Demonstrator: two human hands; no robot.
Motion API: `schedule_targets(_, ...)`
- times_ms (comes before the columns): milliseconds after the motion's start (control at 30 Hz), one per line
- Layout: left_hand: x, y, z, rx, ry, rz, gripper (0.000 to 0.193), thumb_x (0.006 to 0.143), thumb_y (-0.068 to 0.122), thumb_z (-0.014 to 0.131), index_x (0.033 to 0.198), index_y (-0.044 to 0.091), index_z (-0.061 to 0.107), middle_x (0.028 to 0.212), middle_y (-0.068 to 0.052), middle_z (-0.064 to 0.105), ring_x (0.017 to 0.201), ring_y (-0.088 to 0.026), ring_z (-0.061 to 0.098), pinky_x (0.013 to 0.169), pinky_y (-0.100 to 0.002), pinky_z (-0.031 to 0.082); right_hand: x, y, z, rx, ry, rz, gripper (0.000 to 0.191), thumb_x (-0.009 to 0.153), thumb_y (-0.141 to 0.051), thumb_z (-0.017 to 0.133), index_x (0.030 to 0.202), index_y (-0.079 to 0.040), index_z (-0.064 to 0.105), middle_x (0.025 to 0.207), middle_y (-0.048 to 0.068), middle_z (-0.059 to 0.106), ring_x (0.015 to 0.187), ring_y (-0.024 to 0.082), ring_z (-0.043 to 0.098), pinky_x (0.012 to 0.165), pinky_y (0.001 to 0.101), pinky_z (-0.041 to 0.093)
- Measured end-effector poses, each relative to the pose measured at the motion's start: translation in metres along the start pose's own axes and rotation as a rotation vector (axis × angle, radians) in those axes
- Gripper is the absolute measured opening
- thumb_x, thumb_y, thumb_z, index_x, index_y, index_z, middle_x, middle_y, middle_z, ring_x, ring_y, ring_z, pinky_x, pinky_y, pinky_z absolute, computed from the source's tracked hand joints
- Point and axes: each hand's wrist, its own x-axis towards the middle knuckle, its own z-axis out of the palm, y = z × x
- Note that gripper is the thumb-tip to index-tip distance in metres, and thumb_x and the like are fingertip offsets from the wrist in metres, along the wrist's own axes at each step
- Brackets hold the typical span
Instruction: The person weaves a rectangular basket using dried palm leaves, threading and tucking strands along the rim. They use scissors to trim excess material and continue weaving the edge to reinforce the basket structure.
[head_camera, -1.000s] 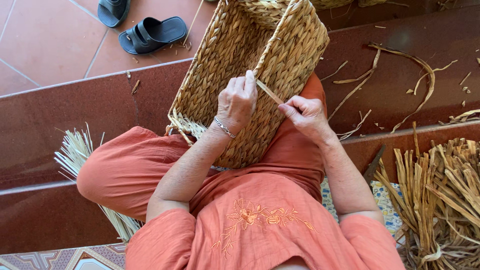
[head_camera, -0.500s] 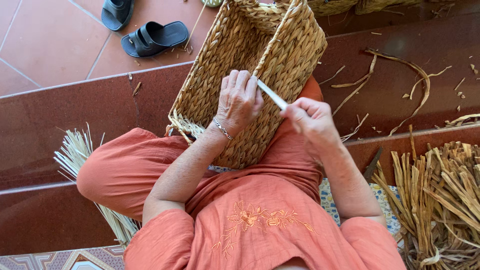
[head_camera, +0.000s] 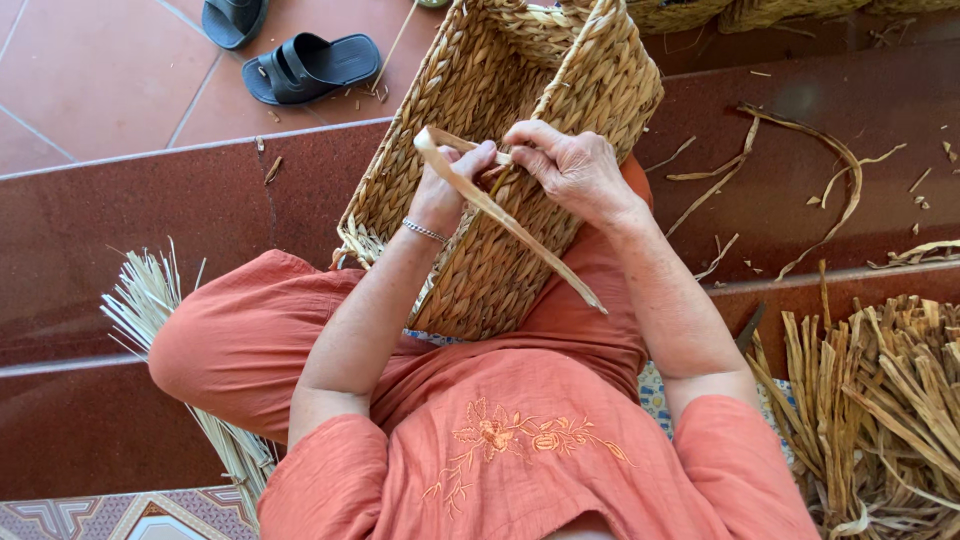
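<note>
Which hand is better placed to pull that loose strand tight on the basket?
Probably the left hand: the strand loops around its fingers and trails free toward the lap. The right hand sits pressed on the woven basket wall at the weave point, suited to bracing.

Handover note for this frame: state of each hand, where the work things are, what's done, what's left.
Left hand: pinching the looped end of a flat straw strand against the woven basket.
Right hand: gripping the same strand at the basket wall.
Basket rests tilted on the lap; the strand's free end hangs down over it.
Done: basket body looks woven.
Left: this strand is not yet worked in. Spare dried straw lies to the right.
</note>
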Motion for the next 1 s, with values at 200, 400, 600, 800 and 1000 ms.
schedule_targets(200, 0.013, 0.023, -0.028, -0.136, 0.070, -0.044, 0.020, 0.096, 0.020, 0.072, 0.096, 0.000, 0.071, 0.087, -0.014, 0.076, 0.072, -0.019, 0.076, 0.065, -0.035, 0.067, 0.022, 0.010, 0.001, 0.087, -0.146, 0.282, 0.009, 0.099, -0.020, 0.077, 0.106, -0.016, 0.074, 0.057, 0.000, 0.058, 0.054, 0.007, 0.047, 0.053, 0.0295, 0.040)
schedule_targets(400, 0.015, 0.054, -0.103, -0.397, 0.236, 0.100, 0.017, 0.099, 0.014, 0.068, 0.096, -0.002, 0.074, 0.088, -0.014, 0.075, 0.075, -0.019, 0.077, 0.072, -0.039, 0.071, 0.009, 0.013, 0.007, 0.336, -0.136, 0.320, 0.024, 0.104, -0.015, 0.067, 0.127, -0.018, 0.070, 0.062, -0.011, 0.061, 0.054, 0.000, 0.055, 0.051, 0.0217, 0.044)
schedule_targets(600, 0.019, 0.074, -0.160, -0.560, 0.420, 0.191, 0.019, 0.100, 0.009, 0.071, 0.108, -0.008, 0.068, 0.086, -0.018, 0.074, 0.066, -0.020, 0.073, 0.064, -0.039, 0.069, -0.014, 0.006, 0.018, 0.318, -0.021, 0.267, 0.057, 0.101, -0.013, 0.072, 0.155, -0.022, 0.054, 0.061, -0.010, 0.046, 0.055, 0.002, 0.045, 0.056, 0.0209, 0.042)
schedule_targets(800, 0.011, 0.093, -0.171, -0.032, 0.702, 0.223, 0.095, 0.089, -0.005, 0.071, 0.157, 0.009, 0.005, 0.082, -0.014, 0.073, 0.058, -0.018, 0.069, 0.054, -0.037, 0.064, -0.015, -0.004, 0.025, 0.085, 0.064, 0.210, 0.069, 0.091, -0.016, 0.079, 0.155, -0.023, 0.052, 0.057, -0.007, 0.048, 0.053, 0.003, 0.047, 0.059, 0.0215, 0.045)
schedule_targets(1000, 0.013, 0.106, -0.195, 0.496, 0.345, 0.339, 0.031, 0.102, 0.007, 0.083, 0.131, 0.002, 0.075, 0.103, -0.009, 0.079, 0.086, -0.016, 0.076, 0.076, -0.030, 0.066, -0.016, -0.007, 0.032, 0.132, 0.096, 0.302, 0.068, 0.091, -0.013, 0.076, 0.154, -0.024, 0.053, 0.056, -0.008, 0.045, 0.052, 0.003, 0.045, 0.060, 0.0211, 0.044)
